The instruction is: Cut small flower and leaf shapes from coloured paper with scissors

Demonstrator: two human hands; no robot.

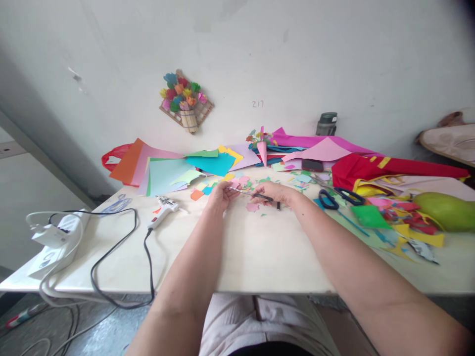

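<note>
My right hand [271, 192] is closed around the dark handles of a pair of scissors [245, 191], whose thin metal blades point left. At the blade tips, my left hand [221, 196] has its fingers pinched together. Whatever small piece they may hold is too hidden to name. Small cut paper scraps [243, 182] in pink, yellow, green and blue lie scattered just beyond both hands. One pink scrap [253, 207] rests on the table below the right hand.
A glue gun [163, 211] with a black cord lies left, near a white power strip [61, 242]. Coloured paper sheets [166, 174] and a pink paper cone with flowers [261, 151] stand behind. Right are larger scissors [339, 197], a green fruit [443, 211] and red cloth [393, 168].
</note>
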